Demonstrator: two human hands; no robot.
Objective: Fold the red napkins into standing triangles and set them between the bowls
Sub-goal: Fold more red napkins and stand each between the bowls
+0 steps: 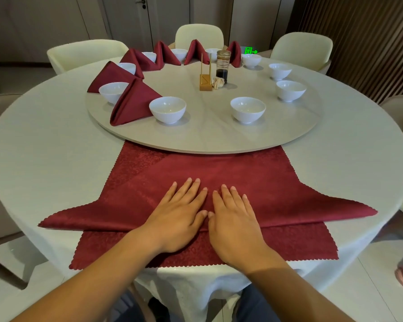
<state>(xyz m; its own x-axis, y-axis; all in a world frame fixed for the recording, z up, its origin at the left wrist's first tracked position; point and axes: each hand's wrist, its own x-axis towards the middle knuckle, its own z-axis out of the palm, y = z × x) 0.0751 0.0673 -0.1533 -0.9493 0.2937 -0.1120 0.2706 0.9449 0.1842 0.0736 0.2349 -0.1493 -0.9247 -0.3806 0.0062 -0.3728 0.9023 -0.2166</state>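
Both your left hand and right hand lie palms down, side by side, fingers straight, gripping nothing. They press flat on the middle of the folded red napkin, which is spread on the table just before the turntable.

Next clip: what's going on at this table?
A person presses the left hand and right hand flat on a red napkin folded into a wide triangle. It lies on another flat napkin at the near edge of the table. On the turntable, folded napkins already stand between bowls at the left and far side. The right-side bowls have none between them yet.
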